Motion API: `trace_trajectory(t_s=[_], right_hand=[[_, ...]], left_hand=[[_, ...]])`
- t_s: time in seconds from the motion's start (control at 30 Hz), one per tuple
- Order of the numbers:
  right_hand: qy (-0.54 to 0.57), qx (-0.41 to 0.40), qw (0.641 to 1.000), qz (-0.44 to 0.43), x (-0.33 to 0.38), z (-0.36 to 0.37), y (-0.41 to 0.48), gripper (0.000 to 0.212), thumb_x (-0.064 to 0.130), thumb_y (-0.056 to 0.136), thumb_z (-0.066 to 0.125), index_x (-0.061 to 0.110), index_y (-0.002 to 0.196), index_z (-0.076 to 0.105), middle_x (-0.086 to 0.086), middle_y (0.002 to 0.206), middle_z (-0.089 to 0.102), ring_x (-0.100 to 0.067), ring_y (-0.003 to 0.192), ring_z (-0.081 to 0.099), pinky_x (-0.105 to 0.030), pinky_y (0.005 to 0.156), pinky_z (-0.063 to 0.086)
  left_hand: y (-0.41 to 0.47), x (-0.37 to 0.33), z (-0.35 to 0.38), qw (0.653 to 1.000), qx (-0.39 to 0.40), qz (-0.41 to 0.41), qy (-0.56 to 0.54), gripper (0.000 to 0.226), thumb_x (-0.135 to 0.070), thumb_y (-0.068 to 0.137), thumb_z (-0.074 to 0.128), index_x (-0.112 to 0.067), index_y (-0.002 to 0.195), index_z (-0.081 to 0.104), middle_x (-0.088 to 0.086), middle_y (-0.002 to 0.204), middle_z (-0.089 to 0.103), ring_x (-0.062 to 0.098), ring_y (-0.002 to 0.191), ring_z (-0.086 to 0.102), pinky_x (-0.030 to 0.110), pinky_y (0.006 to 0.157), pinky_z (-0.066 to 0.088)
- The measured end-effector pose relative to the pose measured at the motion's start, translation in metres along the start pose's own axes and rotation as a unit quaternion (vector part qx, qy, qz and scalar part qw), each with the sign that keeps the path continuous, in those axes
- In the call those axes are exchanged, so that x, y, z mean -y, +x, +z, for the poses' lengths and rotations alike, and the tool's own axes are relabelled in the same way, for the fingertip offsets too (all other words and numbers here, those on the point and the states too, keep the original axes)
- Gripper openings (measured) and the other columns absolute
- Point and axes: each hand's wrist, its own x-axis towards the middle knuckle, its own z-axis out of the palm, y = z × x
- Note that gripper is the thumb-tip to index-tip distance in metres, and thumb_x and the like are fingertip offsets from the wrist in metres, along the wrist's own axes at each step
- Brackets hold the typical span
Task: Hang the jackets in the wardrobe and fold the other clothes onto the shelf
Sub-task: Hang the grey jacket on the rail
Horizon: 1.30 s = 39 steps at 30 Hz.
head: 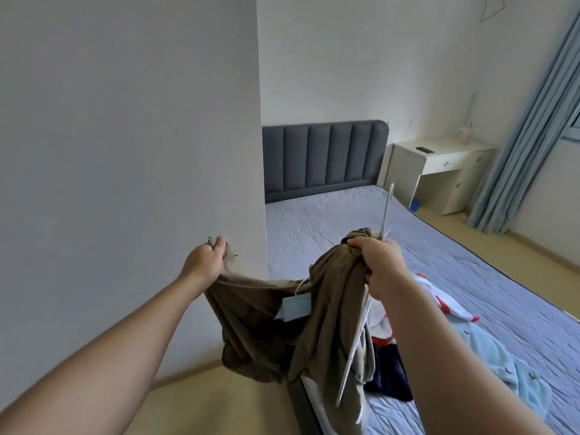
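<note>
Over the near corner of the bed [408, 240], the right hand [381, 265] clenches jacket [266, 309] and hanger [354, 350] together; the left hand [204, 262] pinches an edge taut; best to open the collar and seat one shoulder first.

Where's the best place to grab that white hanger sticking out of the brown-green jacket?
Take the hanger by its neck, just under the hook, coming from above. The hook stands free over the bunched olive jacket, while one thin bar slants down half wrapped in cloth. The right hand grips just there, cloth included.
</note>
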Motion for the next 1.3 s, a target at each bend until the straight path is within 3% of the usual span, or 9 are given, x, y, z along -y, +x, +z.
trace_trajectory(t_s=[0.13,0.23,0.33,0.5,0.63,0.87,0.97,1.1,1.3], right_hand=[[-0.033,0.005,0.999,0.001,-0.013,0.005,0.017,0.017,0.015,0.080,0.078,0.009,0.093,0.069,-0.012,0.085,0.072,-0.025,0.072,0.070,-0.028,0.056,0.052],[-0.053,0.021,0.998,0.005,-0.024,0.018,0.027,0.020,0.015,0.077,0.080,0.009,0.094,0.070,-0.016,0.094,0.073,-0.030,0.083,0.071,-0.040,0.076,0.061],[-0.071,0.050,0.996,-0.001,-0.038,0.039,0.033,0.013,0.013,0.074,0.080,0.010,0.085,0.073,-0.015,0.086,0.073,-0.034,0.086,0.072,-0.050,0.083,0.061],[-0.115,0.104,0.988,-0.006,-0.065,0.074,0.030,0.008,0.010,0.075,0.076,0.009,0.074,0.068,-0.017,0.081,0.072,-0.037,0.086,0.072,-0.057,0.082,0.060],[-0.149,0.145,0.978,0.006,-0.089,0.102,0.022,0.019,0.014,0.075,0.078,0.006,0.088,0.066,-0.018,0.090,0.072,-0.038,0.087,0.070,-0.055,0.084,0.060],[-0.250,0.191,0.948,-0.041,-0.126,0.159,-0.010,0.027,0.025,0.079,0.081,0.009,0.077,0.060,-0.012,0.080,0.067,-0.028,0.073,0.065,-0.045,0.074,0.059],[-0.300,0.210,0.927,-0.082,-0.141,0.181,-0.028,0.037,0.041,0.080,0.080,0.010,0.077,0.060,-0.009,0.077,0.065,-0.023,0.068,0.061,-0.036,0.066,0.051],[-0.322,0.220,0.915,-0.101,-0.163,0.206,-0.063,0.047,0.054,0.079,0.078,0.009,0.073,0.063,-0.006,0.067,0.065,-0.023,0.063,0.061,-0.030,0.052,0.041],[-0.409,0.249,0.867,-0.136,-0.189,0.234,-0.127,0.065,0.071,0.081,0.065,0.008,0.089,0.048,-0.005,0.077,0.060,-0.027,0.074,0.060,-0.031,0.060,0.041]], left_hand=[[-0.018,-0.009,-0.023,0.979,0.197,0.016,0.050,0.050,-0.034,0.061,0.074,-0.013,0.103,0.057,0.001,0.089,0.067,0.021,0.086,0.065,0.030,0.073,0.049],[-0.029,0.001,-0.039,0.931,0.149,0.051,0.330,0.041,-0.006,0.074,0.056,-0.020,0.109,0.041,0.000,0.093,0.055,0.017,0.082,0.057,0.025,0.056,0.041],[-0.041,0.013,-0.059,0.897,0.083,0.004,0.433,0.018,-0.003,0.085,0.051,-0.014,0.099,0.053,0.010,0.104,0.063,0.026,0.091,0.061,0.028,0.062,0.040],[-0.063,0.061,-0.111,0.984,-0.022,-0.151,0.095,0.014,-0.017,0.090,0.065,-0.007,0.081,0.068,0.009,0.082,0.070,0.027,0.083,0.068,0.027,0.065,0.045],[-0.094,0.079,-0.145,0.960,-0.073,-0.199,-0.181,0.020,-0.025,0.097,0.064,-0.007,0.103,0.072,0.013,0.101,0.077,0.024,0.085,0.076,0.030,0.069,0.057],[-0.144,0.062,-0.216,0.962,-0.048,-0.268,-0.025,0.039,-0.050,0.088,0.069,-0.013,0.092,0.080,0.008,0.091,0.079,0.029,0.086,0.076,0.041,0.080,0.059],[-0.161,0.061,-0.248,0.938,0.008,-0.293,-0.182,0.031,-0.037,0.093,0.066,-0.012,0.084,0.082,0.008,0.089,0.078,0.023,0.076,0.076,0.030,0.059,0.059],[-0.180,0.072,-0.287,0.909,0.023,-0.227,-0.350,0.020,-0.020,0.082,0.068,-0.008,0.091,0.081,0.010,0.094,0.077,0.021,0.081,0.075,0.029,0.069,0.061],[-0.204,0.098,-0.331,0.955,-0.025,-0.174,-0.238,0.044,0.014,0.056,0.073,-0.002,0.097,0.074,0.019,0.100,0.075,0.029,0.090,0.075,0.034,0.074,0.061]])
